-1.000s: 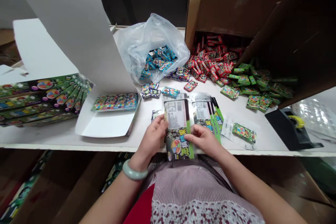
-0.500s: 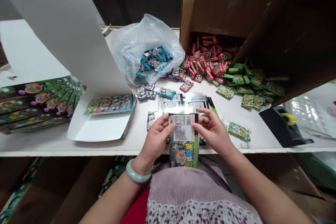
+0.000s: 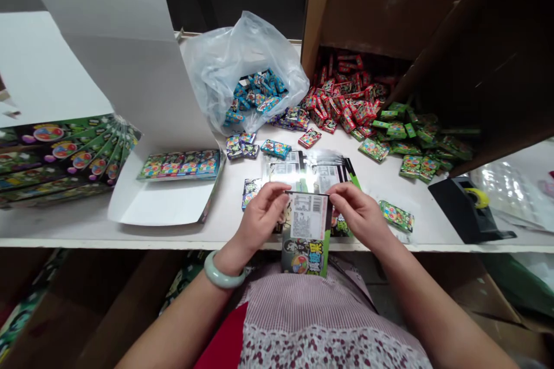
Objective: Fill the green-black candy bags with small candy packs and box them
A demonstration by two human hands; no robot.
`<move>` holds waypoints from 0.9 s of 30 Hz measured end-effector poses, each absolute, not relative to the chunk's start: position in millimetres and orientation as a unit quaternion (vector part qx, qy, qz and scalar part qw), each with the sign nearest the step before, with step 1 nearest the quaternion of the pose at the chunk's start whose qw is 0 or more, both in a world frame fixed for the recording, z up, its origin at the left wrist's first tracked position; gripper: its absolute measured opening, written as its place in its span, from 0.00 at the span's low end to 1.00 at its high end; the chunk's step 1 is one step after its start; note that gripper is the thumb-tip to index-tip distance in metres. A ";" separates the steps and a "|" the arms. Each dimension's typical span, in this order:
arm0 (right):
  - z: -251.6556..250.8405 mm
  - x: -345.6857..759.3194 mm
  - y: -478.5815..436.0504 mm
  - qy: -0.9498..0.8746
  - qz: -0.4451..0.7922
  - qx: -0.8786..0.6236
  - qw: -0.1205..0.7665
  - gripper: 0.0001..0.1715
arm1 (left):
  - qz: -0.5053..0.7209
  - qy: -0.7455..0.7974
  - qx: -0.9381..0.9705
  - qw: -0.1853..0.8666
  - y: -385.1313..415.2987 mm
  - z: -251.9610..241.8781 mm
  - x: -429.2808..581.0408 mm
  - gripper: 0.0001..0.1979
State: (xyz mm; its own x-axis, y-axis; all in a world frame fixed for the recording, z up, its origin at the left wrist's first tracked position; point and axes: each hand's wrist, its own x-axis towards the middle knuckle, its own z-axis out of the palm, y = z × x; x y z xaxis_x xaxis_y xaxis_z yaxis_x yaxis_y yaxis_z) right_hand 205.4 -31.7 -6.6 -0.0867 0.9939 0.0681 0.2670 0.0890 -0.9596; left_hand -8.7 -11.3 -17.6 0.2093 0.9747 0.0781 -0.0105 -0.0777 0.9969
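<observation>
A printed candy pouch (image 3: pixel 306 236), dark with a green edge and a white label, hangs upright over the table's front edge. My left hand (image 3: pixel 264 213) pinches its upper left corner, and my right hand (image 3: pixel 357 210) pinches the upper right corner. Behind it on the table lie more flat pouches (image 3: pixel 322 172), partly covered by my hands. A purple small box (image 3: pixel 250 191) lies beside my left hand. To the right of my right hand rests a green wrapped pack (image 3: pixel 396 215).
An open white carton (image 3: pixel 147 207) holding a row of small boxes stands left. Behind are a plastic bag (image 3: pixel 208 69) with blue boxes, red boxes (image 3: pixel 341 98) spilling from a cardboard box (image 3: pixel 372 17), and green boxes (image 3: pixel 411 144). A black tape dispenser (image 3: pixel 461 207) stands right.
My hands have slid up to the pouch's two top corners and spread slightly apart, so more of its label shows. The camera view has shifted a little.
</observation>
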 end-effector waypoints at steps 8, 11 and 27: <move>9.9 206.6 -20.0 -0.577 0.482 -0.483 0.449 0.14 | 0.477 0.387 0.494 0.615 -2.6 1.1 -5.4 0.08; 12.2 207.3 -21.8 -0.630 0.423 -0.483 0.436 0.05 | 0.463 0.394 0.495 0.621 -3.8 4.6 -9.0 0.15; 37.8 191.2 -13.1 -0.643 0.446 -0.508 0.359 0.06 | 0.461 0.417 0.545 0.563 -0.9 20.7 -4.2 0.04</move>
